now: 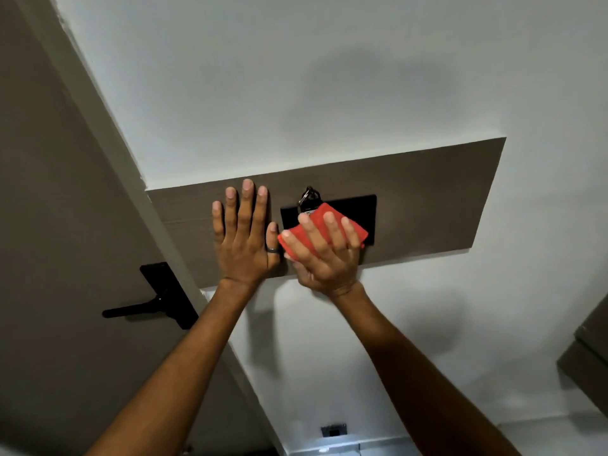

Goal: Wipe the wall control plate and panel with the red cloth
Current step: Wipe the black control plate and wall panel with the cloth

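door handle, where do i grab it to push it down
Grip the door handle near the free end of its bar, far from its mounting plate, coming from the front. The bar sticks out sideways from its pivot, so the tip likely gives most leverage.

Both arms are up and extended from the bottom of my feed, forearms bare. Left forearm comes in from lower left and right forearm from lower right, converging toward the wrists. Left hand is flat, palm facing away from me. Its four fingers are straight, close together and pointing up, and the thumb sticks out right with a dark ring on it. Right hand sits just beside the left thumb, back of hand toward me. Its fingers are spread, only slightly bent, pressing on the red cloth. Right thumb is mostly hidden, so I can't call its position.
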A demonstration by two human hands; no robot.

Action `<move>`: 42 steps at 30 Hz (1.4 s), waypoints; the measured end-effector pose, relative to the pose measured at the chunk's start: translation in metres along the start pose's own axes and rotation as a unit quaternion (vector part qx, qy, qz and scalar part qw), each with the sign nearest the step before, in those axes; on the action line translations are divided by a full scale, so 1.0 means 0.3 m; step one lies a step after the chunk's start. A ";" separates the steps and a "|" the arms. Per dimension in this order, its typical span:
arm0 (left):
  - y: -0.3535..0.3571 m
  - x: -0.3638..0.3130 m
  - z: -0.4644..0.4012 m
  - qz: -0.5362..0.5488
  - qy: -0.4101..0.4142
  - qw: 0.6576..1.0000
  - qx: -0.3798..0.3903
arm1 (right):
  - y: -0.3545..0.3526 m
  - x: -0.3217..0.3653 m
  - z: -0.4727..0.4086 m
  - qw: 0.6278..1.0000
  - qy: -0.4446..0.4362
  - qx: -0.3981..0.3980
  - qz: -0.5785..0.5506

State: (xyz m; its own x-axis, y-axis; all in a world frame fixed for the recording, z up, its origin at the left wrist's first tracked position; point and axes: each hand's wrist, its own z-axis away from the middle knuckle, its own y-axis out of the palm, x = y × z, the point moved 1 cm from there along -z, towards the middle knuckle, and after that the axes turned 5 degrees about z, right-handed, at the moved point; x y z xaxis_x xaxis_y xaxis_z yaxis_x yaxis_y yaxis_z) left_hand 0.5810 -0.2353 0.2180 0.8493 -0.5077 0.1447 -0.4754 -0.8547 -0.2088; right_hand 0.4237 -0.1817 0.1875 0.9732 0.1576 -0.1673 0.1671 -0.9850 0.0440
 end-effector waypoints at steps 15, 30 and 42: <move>-0.013 0.018 0.006 0.015 0.026 0.999 0.010 | 0.075 0.100 0.028 0.994 0.083 -0.040 0.062; -0.023 0.014 -0.008 -0.003 0.017 1.000 0.006 | 0.014 -0.040 -0.029 0.965 0.255 -0.037 0.052; 0.013 0.007 0.017 -0.005 0.006 1.000 -0.004 | 0.001 -0.103 0.064 0.984 0.163 0.003 0.070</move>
State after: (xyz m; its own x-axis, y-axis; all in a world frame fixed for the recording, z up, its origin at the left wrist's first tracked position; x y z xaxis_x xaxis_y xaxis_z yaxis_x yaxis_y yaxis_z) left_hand 0.5820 -0.2392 0.2124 0.8507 -0.5012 0.1586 -0.4693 -0.8600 -0.2005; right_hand 0.3906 -0.1881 0.1737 0.9857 0.0338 0.1650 0.0278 -0.9989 0.0384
